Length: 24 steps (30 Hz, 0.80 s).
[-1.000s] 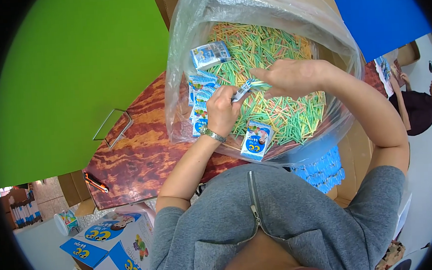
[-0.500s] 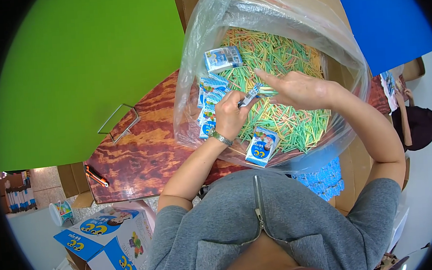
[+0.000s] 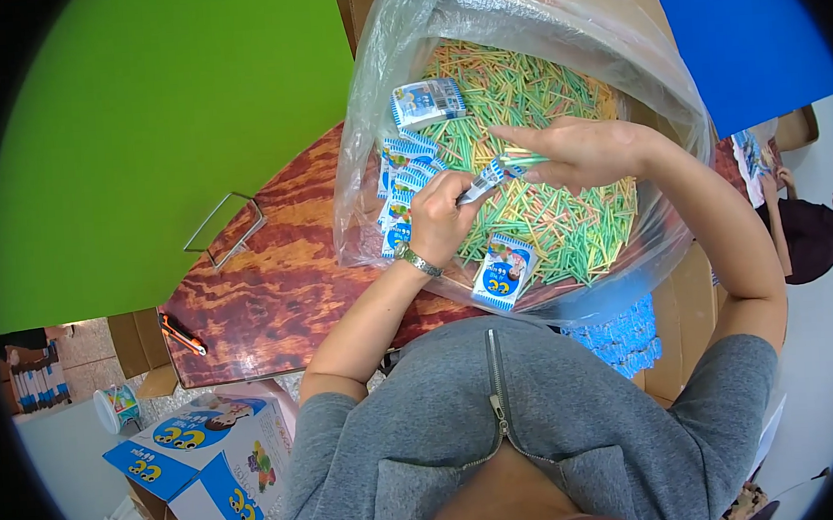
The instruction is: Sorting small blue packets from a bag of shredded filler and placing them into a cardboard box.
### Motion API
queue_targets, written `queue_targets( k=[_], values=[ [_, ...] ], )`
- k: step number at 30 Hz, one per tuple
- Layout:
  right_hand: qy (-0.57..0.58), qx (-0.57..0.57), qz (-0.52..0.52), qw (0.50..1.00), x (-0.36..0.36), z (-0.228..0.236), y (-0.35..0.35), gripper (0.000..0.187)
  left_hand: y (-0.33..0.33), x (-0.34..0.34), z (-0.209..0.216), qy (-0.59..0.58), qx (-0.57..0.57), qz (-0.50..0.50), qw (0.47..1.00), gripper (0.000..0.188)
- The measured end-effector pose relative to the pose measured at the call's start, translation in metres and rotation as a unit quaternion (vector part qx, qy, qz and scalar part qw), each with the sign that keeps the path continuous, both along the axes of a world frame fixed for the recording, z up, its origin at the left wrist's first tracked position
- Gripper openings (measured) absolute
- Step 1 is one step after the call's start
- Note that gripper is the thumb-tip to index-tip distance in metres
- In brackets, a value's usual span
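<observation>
Holding a small blue-and-white packet (image 3: pixel 480 187) pinched in the left hand (image 3: pixel 440 213), tilted above a heap of pastel sticks (image 3: pixel 573 241). Reaching to its mouth with the right hand (image 3: pixel 581 150), with loose sticks (image 3: pixel 523 156) between thumb and fingers; cannot tell how firmly gripped. Around the heap, clear plastic (image 3: pixel 369 101); farther left, on a red-brown tabletop (image 3: pixel 256 294), an orange cutter (image 3: pixel 185 337).

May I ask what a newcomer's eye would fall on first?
Probably the heap of pastel sticks in the clear plastic liner, upper centre. Over it, the left grip holds a small blue-and-white packet beside the right grip. A bright green panel fills the upper left.
</observation>
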State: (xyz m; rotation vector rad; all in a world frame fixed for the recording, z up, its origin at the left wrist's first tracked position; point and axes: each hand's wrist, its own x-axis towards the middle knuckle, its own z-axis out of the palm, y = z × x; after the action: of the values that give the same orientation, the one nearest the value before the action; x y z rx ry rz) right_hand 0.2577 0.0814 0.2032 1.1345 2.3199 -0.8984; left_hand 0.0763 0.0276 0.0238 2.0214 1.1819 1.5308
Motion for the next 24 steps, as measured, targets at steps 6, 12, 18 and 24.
queue_targets(
  k=[6, 12, 18, 24],
  values=[
    [0.033, -0.053, -0.075, 0.995, 0.001, -0.001, -0.004, 0.068, -0.002, 0.002, 0.000, -0.017, -0.014, 0.010, 1.000, 0.025],
    [0.052, 0.028, 0.000, 0.998, 0.004, -0.011, -0.008, 0.068, -0.002, 0.002, 0.001, -0.026, -0.036, 0.016, 0.999, 0.024],
    [0.038, 0.054, -0.006, 0.998, -0.003, -0.006, -0.013, 0.071, -0.002, 0.001, 0.000, -0.030, -0.037, 0.022, 0.999, 0.023],
    [0.061, 0.106, 0.055, 0.991, 0.000, -0.017, -0.012, 0.065, -0.002, 0.000, 0.000, -0.024, -0.038, 0.025, 0.999, 0.024]
  ],
)
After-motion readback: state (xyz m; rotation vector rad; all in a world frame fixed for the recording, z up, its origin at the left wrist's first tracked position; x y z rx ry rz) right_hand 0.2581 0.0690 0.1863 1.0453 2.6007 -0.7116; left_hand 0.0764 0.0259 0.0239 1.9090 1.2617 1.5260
